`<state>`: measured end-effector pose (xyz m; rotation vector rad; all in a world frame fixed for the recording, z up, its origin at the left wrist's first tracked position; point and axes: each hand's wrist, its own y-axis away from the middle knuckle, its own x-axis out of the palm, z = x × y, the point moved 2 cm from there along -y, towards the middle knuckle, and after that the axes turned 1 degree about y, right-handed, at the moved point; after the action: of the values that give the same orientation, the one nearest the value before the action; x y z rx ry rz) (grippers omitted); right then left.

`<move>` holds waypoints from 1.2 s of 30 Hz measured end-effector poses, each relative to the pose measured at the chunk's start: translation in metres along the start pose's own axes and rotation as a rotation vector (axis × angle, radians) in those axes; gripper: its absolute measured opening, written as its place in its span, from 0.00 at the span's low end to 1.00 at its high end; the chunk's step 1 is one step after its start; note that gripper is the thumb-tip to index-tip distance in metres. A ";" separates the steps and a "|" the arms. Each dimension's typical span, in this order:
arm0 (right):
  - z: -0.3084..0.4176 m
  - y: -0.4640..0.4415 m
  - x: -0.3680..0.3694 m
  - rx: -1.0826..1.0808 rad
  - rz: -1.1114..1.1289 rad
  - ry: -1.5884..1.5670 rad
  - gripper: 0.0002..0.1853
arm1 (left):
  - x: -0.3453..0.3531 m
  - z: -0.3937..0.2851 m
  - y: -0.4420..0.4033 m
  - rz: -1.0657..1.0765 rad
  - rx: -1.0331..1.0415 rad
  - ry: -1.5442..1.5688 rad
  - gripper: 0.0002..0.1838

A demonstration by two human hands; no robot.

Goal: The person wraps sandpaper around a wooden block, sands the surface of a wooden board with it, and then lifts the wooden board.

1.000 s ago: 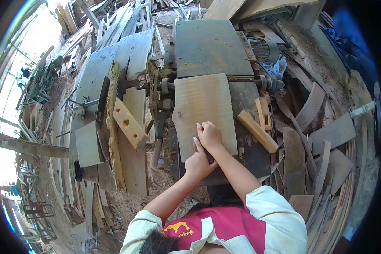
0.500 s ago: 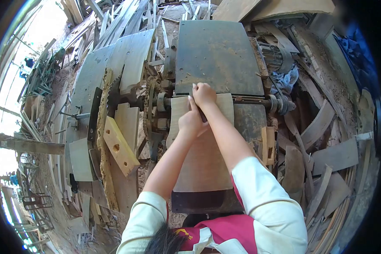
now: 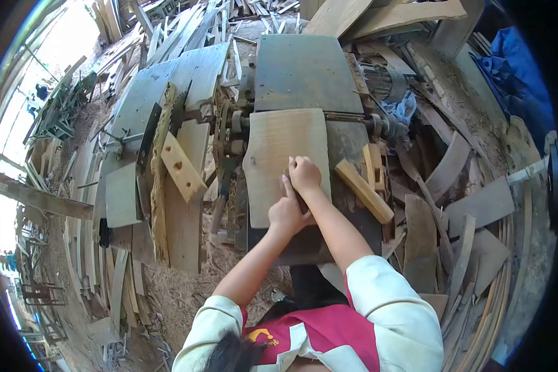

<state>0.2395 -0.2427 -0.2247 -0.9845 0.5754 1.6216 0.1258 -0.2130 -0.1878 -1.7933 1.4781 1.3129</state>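
A wide pale wooden board (image 3: 276, 139) with one wavy side lies flat on the planing machine's table, its far edge near the cutter slot. My right hand (image 3: 305, 175) is closed on top of a dark narrow block (image 3: 302, 203), pressed onto the near half of the board. Just below and left of it, my left hand (image 3: 285, 212) grips the same block, index finger stretched forward. Most of the block is hidden by my hands, so I cannot tell its exact kind.
Beyond the cutter stands the machine's far metal table (image 3: 304, 71). To the right lie a wooden bar (image 3: 366, 192) and a slotted wooden block (image 3: 374, 166). A drilled wooden block (image 3: 181, 168) rests on the left table. Offcuts (image 3: 456, 164) and a blue tarp (image 3: 516, 71) crowd the right.
Both hands and the dark block have moved back along the board, from its far end to its nearer half. The view has shifted backward, and the wooden bar at right now shows fully.
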 end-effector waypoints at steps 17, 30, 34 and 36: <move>-0.008 -0.068 0.001 0.111 -0.035 0.015 0.16 | -0.013 -0.010 -0.071 0.091 0.071 -0.032 0.62; -0.007 -0.258 0.036 0.094 0.009 0.030 0.15 | -0.047 -0.017 -0.254 0.032 0.000 -0.027 0.60; -0.012 -0.242 0.032 0.001 -0.124 0.000 0.16 | -0.045 -0.016 -0.239 0.010 -0.014 -0.016 0.59; -0.013 -0.223 0.028 0.020 -0.118 0.019 0.16 | -0.039 -0.012 -0.219 0.010 0.000 -0.021 0.59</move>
<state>0.4537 -0.1744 -0.2281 -1.0017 0.5361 1.5011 0.3353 -0.1358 -0.1939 -1.7687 1.4780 1.3327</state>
